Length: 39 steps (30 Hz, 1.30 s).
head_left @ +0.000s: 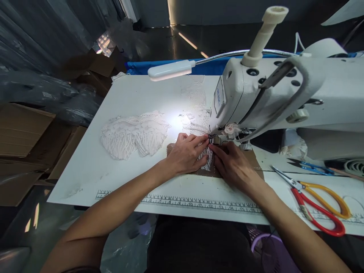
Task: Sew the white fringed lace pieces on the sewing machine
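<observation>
- Pressing both hands flat on the white lace piece (205, 157), we have it lying over a brown backing sheet (212, 172) on the table (85, 167), right at the presser foot (215, 140) of the sewing machine (284, 94).
- Our left hand (186, 153) has its grip together, fingers bunched on the lace with the tips touching the foot; the closest risk we see is a fingertip sliding under the needle if the machine starts while it sits there.
- Our right hand (231, 165) lies flat, grip spread open and clamped on nothing, just pinning the lace from the other side; uneven pressure between the 2 hands could skew the lace and send the seam off line.
- Lace this open could snag on the foot or bunch up, and the backing sheet could slip beneath it, since only our palms hold them together.
- The lamp (170, 70) throws hard glare just left of the foot, so we may misjudge the lace edge against the white table.
- A second pile of lace (133, 134) lies near our left forearm, apart from the work; a sweep of that arm could drag it.
- The red and yellow scissors (318, 201) sit near our right forearm, blades pointing toward the machine, and an elbow shift could knock them off the table edge.
</observation>
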Available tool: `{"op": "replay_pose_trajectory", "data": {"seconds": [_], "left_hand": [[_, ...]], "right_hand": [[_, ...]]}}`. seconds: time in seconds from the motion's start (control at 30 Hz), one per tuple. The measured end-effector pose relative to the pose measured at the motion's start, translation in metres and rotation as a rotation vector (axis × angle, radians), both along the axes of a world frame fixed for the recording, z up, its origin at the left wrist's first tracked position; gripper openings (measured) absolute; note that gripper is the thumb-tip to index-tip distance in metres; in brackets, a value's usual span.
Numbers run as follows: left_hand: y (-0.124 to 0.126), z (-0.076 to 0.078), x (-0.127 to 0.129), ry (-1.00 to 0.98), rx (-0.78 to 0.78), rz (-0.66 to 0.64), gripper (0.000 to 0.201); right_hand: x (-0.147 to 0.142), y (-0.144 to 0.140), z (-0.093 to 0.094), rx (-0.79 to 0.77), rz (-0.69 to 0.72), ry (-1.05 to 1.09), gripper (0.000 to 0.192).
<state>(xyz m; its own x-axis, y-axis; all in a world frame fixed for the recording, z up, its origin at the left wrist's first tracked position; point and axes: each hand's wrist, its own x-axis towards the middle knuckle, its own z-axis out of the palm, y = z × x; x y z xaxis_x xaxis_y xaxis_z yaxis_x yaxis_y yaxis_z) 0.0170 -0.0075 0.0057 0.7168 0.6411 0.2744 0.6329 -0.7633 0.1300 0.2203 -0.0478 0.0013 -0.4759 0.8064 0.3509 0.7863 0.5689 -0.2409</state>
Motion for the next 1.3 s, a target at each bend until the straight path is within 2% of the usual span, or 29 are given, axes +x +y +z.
{"op": "replay_pose_trajectory", "data": {"seconds": [0.1,0.2,0.3,0.43,0.53,0.63,0.77,0.9,1.0,1.1,1.3], "left_hand": [[-0.002,-0.002,0.004,-0.013,0.012,0.050,0.042],[-0.004,-0.003,0.005,-0.033,0.015,0.044,0.041],[0.003,-0.002,0.003,-0.123,0.032,0.052,0.035],[0.040,0.003,0.004,-0.167,0.036,0.136,0.026],[0.073,0.006,0.005,-0.055,-0.060,0.058,0.028],[0.086,0.006,0.003,-0.059,-0.055,0.062,0.031],[0.065,0.008,-0.008,-0.166,-0.008,0.028,0.030],[0.031,0.010,-0.018,-0.223,-0.094,-0.195,0.026],[0.015,0.008,-0.021,-0.216,-0.191,-0.328,0.022],[0.011,0.004,-0.021,-0.235,-0.249,-0.330,0.017],[0.007,0.006,-0.017,-0.277,-0.276,-0.245,0.022]], "right_hand": [[0.000,-0.002,0.000,0.007,-0.013,-0.029,0.036],[0.002,-0.007,-0.001,0.007,0.002,0.002,0.037],[0.005,-0.010,-0.004,-0.004,0.001,0.019,0.037],[0.005,-0.010,-0.009,-0.022,0.007,0.037,0.037],[0.009,-0.011,-0.009,-0.043,0.023,0.089,0.037],[0.020,-0.017,-0.003,-0.125,0.053,0.145,0.041],[0.040,-0.028,0.005,-0.198,0.043,0.205,0.041],[0.049,-0.033,0.007,-0.194,0.021,0.257,0.037],[0.045,-0.033,0.007,-0.191,0.020,0.273,0.036],[0.039,-0.031,0.008,-0.197,0.025,0.278,0.035],[0.029,-0.023,0.015,-0.234,0.058,0.263,0.035]]}}
